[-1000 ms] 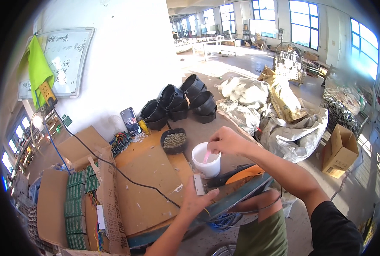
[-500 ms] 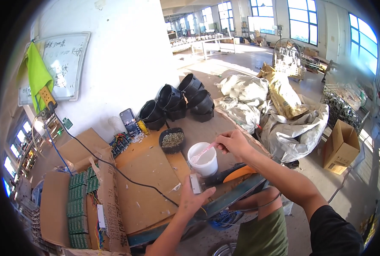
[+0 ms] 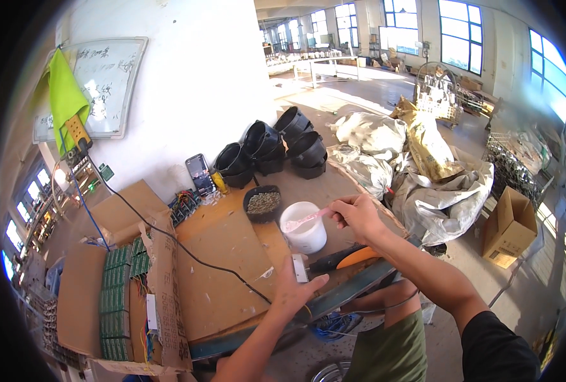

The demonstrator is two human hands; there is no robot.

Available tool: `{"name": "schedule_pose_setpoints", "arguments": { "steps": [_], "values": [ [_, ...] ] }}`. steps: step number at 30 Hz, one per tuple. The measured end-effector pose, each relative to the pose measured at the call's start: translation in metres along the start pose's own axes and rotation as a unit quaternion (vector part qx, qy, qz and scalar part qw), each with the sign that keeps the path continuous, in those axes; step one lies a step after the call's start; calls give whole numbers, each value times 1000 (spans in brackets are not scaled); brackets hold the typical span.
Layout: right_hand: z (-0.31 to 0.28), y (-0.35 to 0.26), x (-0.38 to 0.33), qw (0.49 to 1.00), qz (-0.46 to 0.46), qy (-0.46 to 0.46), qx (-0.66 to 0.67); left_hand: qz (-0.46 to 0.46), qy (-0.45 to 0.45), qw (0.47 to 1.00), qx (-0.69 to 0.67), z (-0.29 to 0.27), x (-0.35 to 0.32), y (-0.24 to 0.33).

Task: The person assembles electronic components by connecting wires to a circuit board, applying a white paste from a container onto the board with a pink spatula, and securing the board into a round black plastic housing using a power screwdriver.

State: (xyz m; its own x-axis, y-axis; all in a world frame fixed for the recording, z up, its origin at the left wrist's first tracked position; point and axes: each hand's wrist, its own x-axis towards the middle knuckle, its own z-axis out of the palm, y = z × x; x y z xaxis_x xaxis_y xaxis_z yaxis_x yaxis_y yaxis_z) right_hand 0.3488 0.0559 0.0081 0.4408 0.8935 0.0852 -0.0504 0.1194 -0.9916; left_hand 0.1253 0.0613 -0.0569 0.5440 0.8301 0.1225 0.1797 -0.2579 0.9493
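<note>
A white tub [image 3: 305, 226] stands upright on the worktop [image 3: 334, 184], just in front of a small black bowl of greenish grains [image 3: 263, 202]. A thin pale pink stick [image 3: 305, 220] is held across the tub's open top, its far end over the white contents. The stick is pinched at its near end by the fingers of the right hand [image 3: 357, 216], which are closed narrowly around it just beside the tub's rim.

A small flat white piece [image 3: 300, 267] is held at the near edge of the worktop by the left hand [image 3: 295, 288]; the thumb and fingers are partly spread, and how tightly the piece is gripped cannot be told. Just right of it an orange and black tool [image 3: 343, 259] lies near the edge.

A black cable [image 3: 187, 251] runs across sheets of brown cardboard [image 3: 222, 280]. To the left, an open cardboard box of green circuit boards [image 3: 114, 299] is seen. Further back, a phone [image 3: 198, 173] leans against the white wall, and stacked black pots [image 3: 276, 143] lie on their sides. Beyond the worktop, filled sacks [image 3: 416, 159] are piled on the floor.
</note>
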Motion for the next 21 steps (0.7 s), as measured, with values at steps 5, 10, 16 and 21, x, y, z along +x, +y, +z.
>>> {"name": "schedule_pose_setpoints", "arguments": {
  "steps": [5, 10, 16, 21],
  "values": [
    [-8, -2, 9, 999, -9, 17, -33, 6, -1, 1000, 20, 1, -2, 4],
    [-12, -3, 12, 998, -42, 50, -26, 21, 15, 999, -37, 2, 0, -5],
    [-3, 8, 6, 989, -88, 38, -114, 25, 17, 996, -87, 3, 6, 3],
    [7, 8, 5, 995, -63, 30, -77, 44, 3, 996, -79, -1, 15, 2]
  ]
}}
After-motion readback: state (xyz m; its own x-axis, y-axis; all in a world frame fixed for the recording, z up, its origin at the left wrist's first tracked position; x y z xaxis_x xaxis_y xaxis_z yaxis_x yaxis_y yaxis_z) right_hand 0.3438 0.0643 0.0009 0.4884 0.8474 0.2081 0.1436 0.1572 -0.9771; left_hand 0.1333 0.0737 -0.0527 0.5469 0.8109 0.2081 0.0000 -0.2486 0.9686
